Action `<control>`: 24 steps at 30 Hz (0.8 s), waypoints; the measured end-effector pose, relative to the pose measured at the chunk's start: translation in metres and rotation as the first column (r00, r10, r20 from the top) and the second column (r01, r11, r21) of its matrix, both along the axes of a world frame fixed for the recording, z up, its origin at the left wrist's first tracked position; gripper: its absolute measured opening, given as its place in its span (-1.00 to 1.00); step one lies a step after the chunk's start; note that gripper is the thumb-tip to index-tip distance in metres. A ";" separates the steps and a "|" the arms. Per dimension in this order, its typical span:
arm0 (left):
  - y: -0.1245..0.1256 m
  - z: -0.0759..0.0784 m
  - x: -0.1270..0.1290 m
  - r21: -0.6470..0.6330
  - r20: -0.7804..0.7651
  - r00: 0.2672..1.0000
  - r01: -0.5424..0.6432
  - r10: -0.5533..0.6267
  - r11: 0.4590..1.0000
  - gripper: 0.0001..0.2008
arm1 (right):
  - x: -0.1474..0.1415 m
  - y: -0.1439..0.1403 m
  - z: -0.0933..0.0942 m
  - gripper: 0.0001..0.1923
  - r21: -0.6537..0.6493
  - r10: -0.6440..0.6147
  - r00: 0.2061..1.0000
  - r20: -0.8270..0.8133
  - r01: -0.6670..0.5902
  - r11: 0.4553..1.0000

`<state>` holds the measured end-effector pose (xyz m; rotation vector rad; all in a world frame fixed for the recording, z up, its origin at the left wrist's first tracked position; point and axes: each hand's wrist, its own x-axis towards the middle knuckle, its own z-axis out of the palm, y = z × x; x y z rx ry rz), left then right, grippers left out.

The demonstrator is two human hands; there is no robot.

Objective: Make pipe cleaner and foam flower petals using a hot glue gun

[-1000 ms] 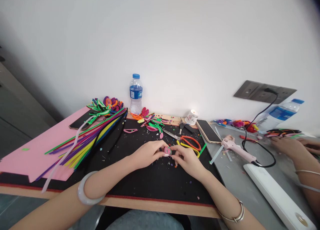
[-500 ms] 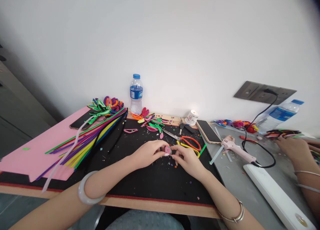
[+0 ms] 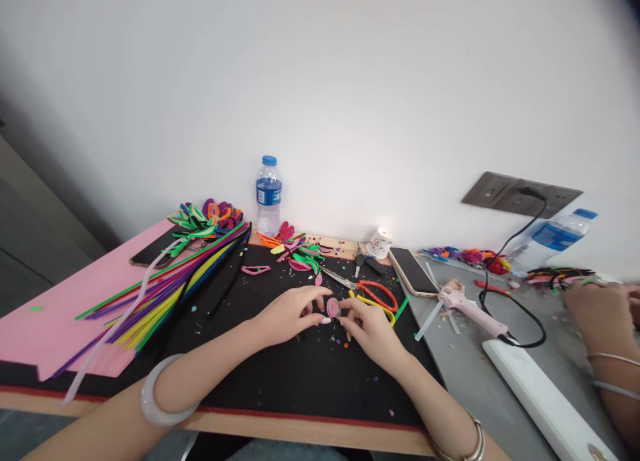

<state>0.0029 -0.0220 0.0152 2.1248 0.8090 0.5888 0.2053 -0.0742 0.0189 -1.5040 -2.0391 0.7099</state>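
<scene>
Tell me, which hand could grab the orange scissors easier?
Probably the right hand: the orange scissors lie just beyond its fingers. The left hand sits farther off, across the pink coil both hands pinch.

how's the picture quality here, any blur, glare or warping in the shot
Head view: even daylight, soft shadows, bright wash on the wall behind the water bottle; strong wide-angle bending toward the edges, dark vignette in the top right corner; the co-worker's hand at the right edge is blurred, while both hands on the pink coil are sharp.
</scene>
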 end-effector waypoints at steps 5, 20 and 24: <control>0.001 0.003 -0.001 0.019 -0.005 1.000 -0.016 0.016 1.000 -0.65 | 0.001 0.001 -0.005 -0.83 0.003 -0.051 0.998 0.025 0.051 0.999; 0.025 0.004 -0.011 0.027 0.009 0.977 -0.214 0.213 0.977 -0.75 | -0.002 -0.011 -0.010 -0.54 0.007 0.043 0.989 0.144 -0.045 0.999; 0.036 0.002 -0.017 0.033 -0.014 0.969 -0.247 0.247 0.968 -0.76 | 0.001 -0.010 -0.018 -0.80 0.036 -0.023 1.000 -0.010 0.024 0.999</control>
